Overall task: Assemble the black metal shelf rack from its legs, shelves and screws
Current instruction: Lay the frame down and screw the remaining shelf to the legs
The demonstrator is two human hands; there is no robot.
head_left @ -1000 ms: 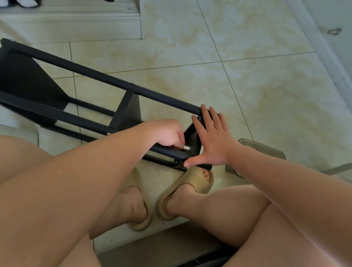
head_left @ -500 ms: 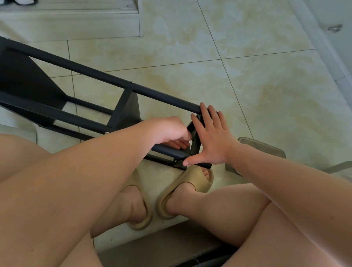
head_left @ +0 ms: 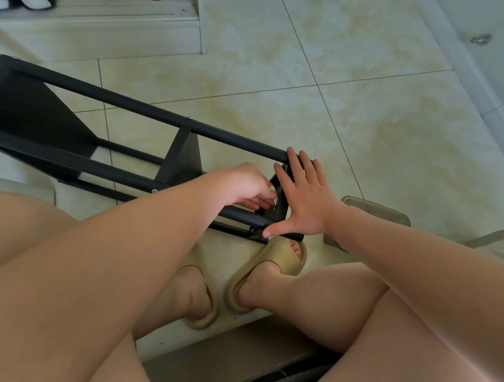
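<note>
lying sideways, black rack (head_left: 131, 105), right hand (head_left: 305, 201) flat on it, left hand (head_left: 245, 182) grip unclear

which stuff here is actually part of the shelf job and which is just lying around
Job: black rack on its side; its end shelf; screw in the upper leg; left hand, fingers curled at that shelf; right hand pressed flat on it.
Lying about: grey plastic piece on the floor; shoes on the step; beige slippers, worn.
</note>
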